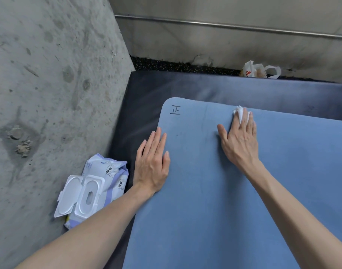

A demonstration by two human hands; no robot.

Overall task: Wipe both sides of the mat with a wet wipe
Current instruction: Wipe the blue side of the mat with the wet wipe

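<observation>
Mat (pixel 243 191): both hands flat, right hand (pixel 240 140) pressing wipe (pixel 242 113).

1. Soft, even, cool-toned light fills the scene; nothing is blown out and nothing is lost in darkness.
2. Shadows are faint: a slim dark edge lies under the right hand (pixel 241 140) and beside the left hand (pixel 152 166).
3. The dark pad (pixel 205 88) shows a dull, streaky sheen.
4. Wide-angle distortion bends the metal rail (pixel 224 27) and stretches the forearms near the lower corners.
5. Focus is mostly sharp, slightly soft toward the edges.
</observation>
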